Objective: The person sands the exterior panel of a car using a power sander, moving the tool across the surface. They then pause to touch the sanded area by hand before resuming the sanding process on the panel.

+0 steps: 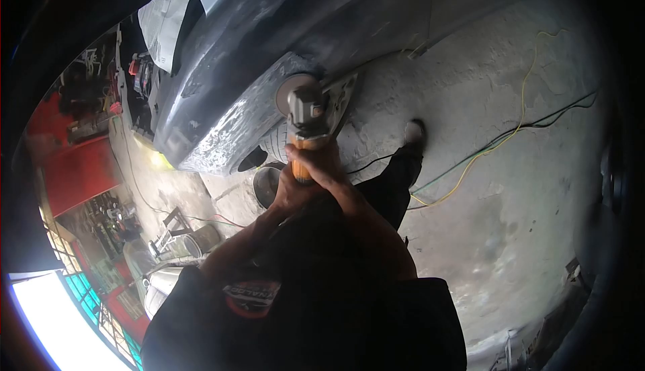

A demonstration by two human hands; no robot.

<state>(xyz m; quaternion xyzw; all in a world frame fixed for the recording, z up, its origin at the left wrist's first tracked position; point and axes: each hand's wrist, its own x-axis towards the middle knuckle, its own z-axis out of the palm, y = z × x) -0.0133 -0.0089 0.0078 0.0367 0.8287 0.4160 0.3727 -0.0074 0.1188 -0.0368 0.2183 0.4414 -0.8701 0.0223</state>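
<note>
An angle grinder with a metal head and an orange body is held out in front of me by both hands. My left hand is closed around the lower end of its orange body. Higher up, my right hand wraps the body from the right side. The round disc at the tool's head overlaps the lower edge of a dark car body panel, which shows pale, scuffed, sanded patches. Part of a tyre shows just left of the grinder.
A bucket-like container stands left of my hands. Green and yellow cables run over the concrete floor at right. My shoe is planted below the car. Red panels and assorted clutter line the left side.
</note>
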